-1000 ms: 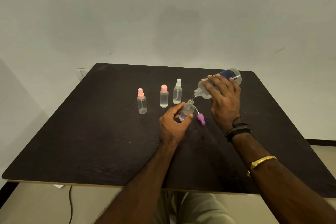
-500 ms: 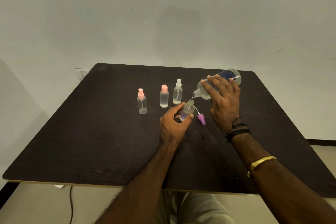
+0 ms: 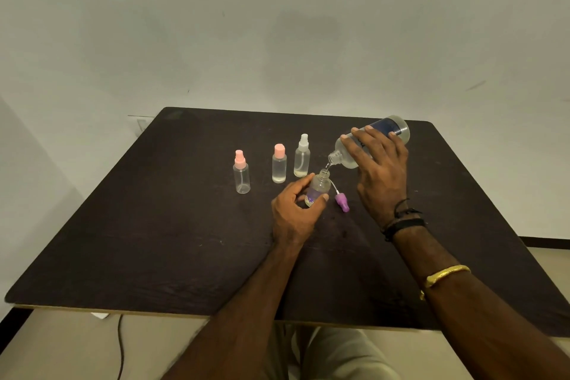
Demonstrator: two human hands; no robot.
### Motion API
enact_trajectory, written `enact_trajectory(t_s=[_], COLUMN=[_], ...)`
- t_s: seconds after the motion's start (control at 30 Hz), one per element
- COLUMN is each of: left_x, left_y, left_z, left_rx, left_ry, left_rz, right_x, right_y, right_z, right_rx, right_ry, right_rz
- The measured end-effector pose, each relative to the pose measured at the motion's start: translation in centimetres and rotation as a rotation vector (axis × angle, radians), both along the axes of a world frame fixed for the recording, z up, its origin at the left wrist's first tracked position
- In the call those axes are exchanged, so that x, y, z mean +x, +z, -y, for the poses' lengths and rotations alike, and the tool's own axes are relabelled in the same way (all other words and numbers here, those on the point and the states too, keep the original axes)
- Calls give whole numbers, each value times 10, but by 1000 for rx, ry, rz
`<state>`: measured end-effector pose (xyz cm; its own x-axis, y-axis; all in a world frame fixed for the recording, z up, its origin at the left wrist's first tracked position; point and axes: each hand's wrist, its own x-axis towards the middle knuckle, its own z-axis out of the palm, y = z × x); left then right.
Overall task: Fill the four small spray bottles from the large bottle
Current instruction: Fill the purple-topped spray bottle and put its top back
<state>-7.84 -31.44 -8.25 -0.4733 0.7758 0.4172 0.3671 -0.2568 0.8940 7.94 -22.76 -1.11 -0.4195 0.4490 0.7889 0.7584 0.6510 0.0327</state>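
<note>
Surface: dark table (image 3: 154,225) is standing against a pale wall and carrying every item of the task.
Left hand: the left hand (image 3: 293,213) is gripping the open small bottle (image 3: 319,188), with fingers and thumb curling round its lower body and leaning its mouth toward the other hand.
Right hand: the right hand (image 3: 379,170) is clamping the large bottle (image 3: 391,128) from above, fingers spreading across its body; the thumb is hiding underneath.
Long axis: the large bottle is lying close to level, its base pointing away past the right fingertips and its neck dipping toward the left thumb.
Deciding relation: the neck is hanging just above the small mouth, nearly touching; a thin stream seems to be passing between them, though it is too small to be sure.
Spray head: the purple spray head (image 3: 341,202) is lying on the table between the two hands, just beside the left thumb.
Waiting bottles: three capped bottles (image 3: 279,165) are standing upright beyond the left fingers.
Next move: the right hand is governing the tilt, so easing the pour is falling to it.
</note>
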Motion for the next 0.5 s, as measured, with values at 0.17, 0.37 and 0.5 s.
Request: enact_trajectory(t_s=[0.17, 0.37, 0.5], left_x=[-1, -1, -1], left_y=[-1, -2, -2], left_z=[0, 0, -1], left_rx=[-12, -14, -10], left_ry=[-7, -7, -2], left_rz=[-7, 4, -2], right_x=[0, 0, 0], right_y=[0, 0, 0], right_z=[0, 0, 1], right_rx=[8, 8, -4], right_ry=[1, -1, -3], right_rz=[-8, 1, 5])
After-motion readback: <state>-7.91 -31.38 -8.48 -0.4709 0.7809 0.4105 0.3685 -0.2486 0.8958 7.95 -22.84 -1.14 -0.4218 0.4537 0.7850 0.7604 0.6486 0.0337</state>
